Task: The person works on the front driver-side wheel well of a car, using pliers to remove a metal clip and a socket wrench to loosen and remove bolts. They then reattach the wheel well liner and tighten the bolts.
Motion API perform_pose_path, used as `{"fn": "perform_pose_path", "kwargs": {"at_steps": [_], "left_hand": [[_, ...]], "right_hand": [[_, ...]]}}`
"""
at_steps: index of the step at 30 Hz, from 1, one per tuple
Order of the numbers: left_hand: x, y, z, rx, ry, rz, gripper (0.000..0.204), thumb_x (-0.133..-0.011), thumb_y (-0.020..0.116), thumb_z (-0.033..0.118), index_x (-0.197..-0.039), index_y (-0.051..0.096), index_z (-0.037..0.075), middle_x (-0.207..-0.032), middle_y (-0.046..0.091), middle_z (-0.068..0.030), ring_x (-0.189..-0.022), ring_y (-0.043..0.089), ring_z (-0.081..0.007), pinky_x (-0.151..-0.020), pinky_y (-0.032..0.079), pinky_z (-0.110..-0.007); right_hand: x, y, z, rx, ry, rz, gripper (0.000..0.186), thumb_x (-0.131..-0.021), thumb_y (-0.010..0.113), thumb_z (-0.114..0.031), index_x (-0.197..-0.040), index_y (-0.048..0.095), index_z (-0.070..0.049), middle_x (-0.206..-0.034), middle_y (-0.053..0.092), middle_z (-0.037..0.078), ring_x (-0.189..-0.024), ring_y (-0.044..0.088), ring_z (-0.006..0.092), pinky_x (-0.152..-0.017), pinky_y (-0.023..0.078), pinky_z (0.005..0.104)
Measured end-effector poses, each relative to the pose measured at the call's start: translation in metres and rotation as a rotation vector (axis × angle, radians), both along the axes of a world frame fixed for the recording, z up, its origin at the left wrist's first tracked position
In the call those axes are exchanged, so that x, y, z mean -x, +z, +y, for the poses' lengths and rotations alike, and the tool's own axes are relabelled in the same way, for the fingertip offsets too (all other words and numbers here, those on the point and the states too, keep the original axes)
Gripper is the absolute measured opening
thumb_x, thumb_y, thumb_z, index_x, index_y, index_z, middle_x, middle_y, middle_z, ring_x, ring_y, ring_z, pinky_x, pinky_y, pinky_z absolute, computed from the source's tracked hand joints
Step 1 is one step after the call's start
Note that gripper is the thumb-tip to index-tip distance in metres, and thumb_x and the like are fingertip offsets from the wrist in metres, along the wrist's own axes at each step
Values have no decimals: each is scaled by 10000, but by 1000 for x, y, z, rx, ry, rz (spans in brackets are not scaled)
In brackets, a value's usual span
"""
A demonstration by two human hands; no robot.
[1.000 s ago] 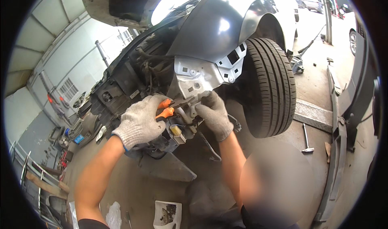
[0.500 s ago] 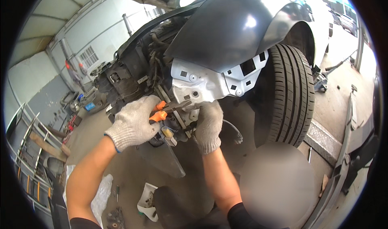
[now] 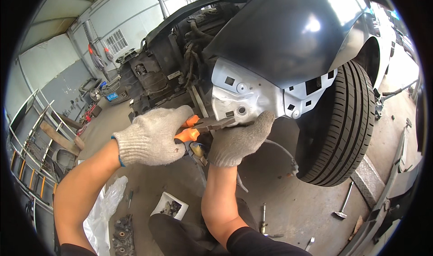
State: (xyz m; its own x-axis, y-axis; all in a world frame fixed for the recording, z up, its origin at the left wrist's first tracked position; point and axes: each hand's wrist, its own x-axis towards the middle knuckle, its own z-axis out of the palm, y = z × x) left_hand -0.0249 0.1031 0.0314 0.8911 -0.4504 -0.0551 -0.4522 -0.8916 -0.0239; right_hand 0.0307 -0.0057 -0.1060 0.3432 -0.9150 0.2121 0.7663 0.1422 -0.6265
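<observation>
My left hand (image 3: 151, 136), in a pale knit work glove, is closed round orange-handled pliers (image 3: 191, 135). The pliers' dark jaws point right and meet the lower edge of a silver metal bracket (image 3: 258, 101). Just under that edge is my gloved right hand (image 3: 239, 143), its fingers together and bent up against the bracket's underside. What those fingers hold is hidden behind the hand. Above the bracket curves a black car fender (image 3: 275, 44). Below the pliers sits a small yellowish part (image 3: 197, 149), partly covered by my hands.
A car wheel (image 3: 345, 125) stands right of the bracket, with a loose cable (image 3: 283, 150) hanging before it. On the floor lie a hammer (image 3: 345, 204), a screwdriver (image 3: 131, 198), plastic wrap (image 3: 104, 211) and a white tray (image 3: 181, 209) of small parts. A metal rack (image 3: 34, 147) stands left.
The view has shifted, so the car sits farther right. My right hand has turned and tilted along the bracket's lower edge. The left still grips the pliers, their jaws now near the right hand.
</observation>
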Motion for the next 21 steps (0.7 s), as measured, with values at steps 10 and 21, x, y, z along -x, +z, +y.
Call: {"fn": "perform_pose_path", "kwargs": {"at_steps": [10, 21], "left_hand": [[-8, 5, 1, -92, -22, 80, 468, -764, 623, 201, -1178, 541, -1, -961, 667, -255, -944, 650, -457, -803, 517, -508], [-11, 9, -2, -96, -37, 198, 547, -706, 615, 184, -1207, 519, -14, -954, 659, -262, -940, 640, -474, -808, 516, -493]], "right_hand": [[-5, -2, -2, 252, -194, 150, 234, -690, 755, -85, -698, 533, -10, -711, 612, 175, -681, 623, 355, -605, 458, 407], [0, -3, -2, 239, -163, 146, 322, -662, 813, -139, -728, 522, -19, -686, 578, 128, -608, 552, 257, -573, 419, 340]]}}
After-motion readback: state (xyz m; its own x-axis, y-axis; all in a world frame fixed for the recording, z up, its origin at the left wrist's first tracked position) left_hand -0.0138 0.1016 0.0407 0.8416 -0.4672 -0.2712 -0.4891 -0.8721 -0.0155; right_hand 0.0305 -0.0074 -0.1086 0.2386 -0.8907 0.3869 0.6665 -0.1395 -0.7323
